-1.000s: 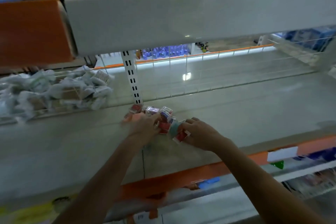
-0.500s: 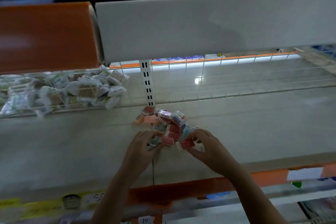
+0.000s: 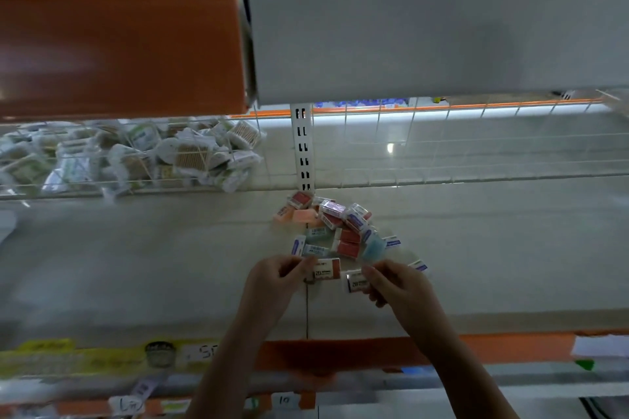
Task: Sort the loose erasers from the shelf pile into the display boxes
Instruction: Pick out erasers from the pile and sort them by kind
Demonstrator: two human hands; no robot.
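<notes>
Both hands worked at the near edge of the eraser pile (image 3: 335, 231), which lay on the pale shelf (image 3: 136, 265) just in front of the slotted white upright (image 3: 303, 150). The left hand (image 3: 275, 282) pinched one red-and-white eraser (image 3: 327, 269) marked 2B, thumb and fingers (image 3: 299, 264) closed on its left end. The right hand (image 3: 398, 286) held a second eraser (image 3: 355, 281), also marked 2B, fingers curled round it, with the label facing up. The two held erasers sat just beside each other, nearly touching, slightly nearer than the pile.

The pile was loose and mixed: red sleeves, pale orange blocks, light blue ones, several white with blue print. One blue-printed eraser (image 3: 418, 265) lay apart at the right, just beyond the right hand.

Behind the pile ran a low wire fence (image 3: 442, 153) along the shelf's back, through which a lit aisle showed. To the left, behind the same wire, sat a heap of cotton bud packets (image 3: 146, 156), well apart from the erasers.

Overhead hung the front of the shelf above, an orange panel (image 3: 119, 48) on the left and a grey-white panel (image 3: 435, 34) on the right, cutting off the upper view. Along the near shelf edge ran an orange price strip (image 3: 374, 350) with yellow labels (image 3: 68, 357) at the left and a white tag (image 3: 599, 345) at the right; writing too blurred to read.
</notes>
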